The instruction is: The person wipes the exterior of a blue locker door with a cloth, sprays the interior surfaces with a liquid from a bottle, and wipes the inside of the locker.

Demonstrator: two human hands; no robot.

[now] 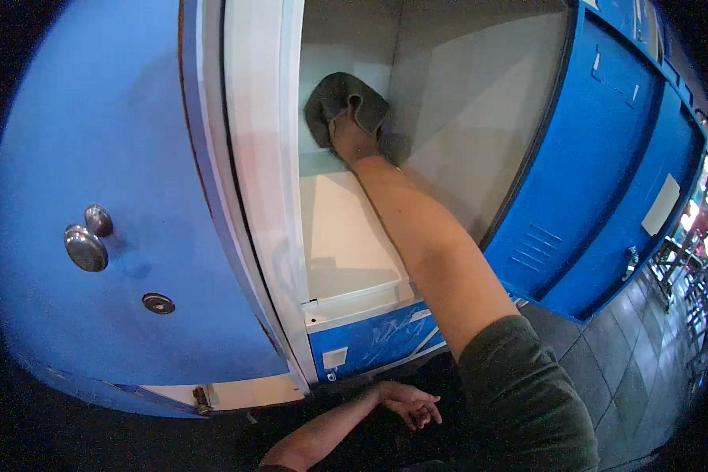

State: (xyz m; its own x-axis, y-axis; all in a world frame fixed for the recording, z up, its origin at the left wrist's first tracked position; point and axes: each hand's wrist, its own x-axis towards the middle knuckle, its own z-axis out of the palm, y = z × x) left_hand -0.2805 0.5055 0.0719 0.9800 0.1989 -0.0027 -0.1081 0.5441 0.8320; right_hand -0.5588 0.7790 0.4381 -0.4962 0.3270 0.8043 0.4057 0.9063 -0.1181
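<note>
My right arm reaches deep into an open locker compartment (350, 228) with pale walls and a white floor panel. At its back wall, my right hand (352, 141) is closed on a dark grey cloth (340, 90), which is bunched over the fingers and hides most of them. The cloth lies against the back wall, just above the compartment floor. Low in front of the lockers, my left hand (411, 404) hangs with its fingers loosely bent and apart, touching nothing.
A blue locker door (598, 149) with vent slots stands swung open on the right. To the left is a blue door (141, 157) with a round metal knob (86, 248) and a lock. Below the compartment sits another blue locker door (370, 344). Dark floor tiles (606, 370) spread at lower right.
</note>
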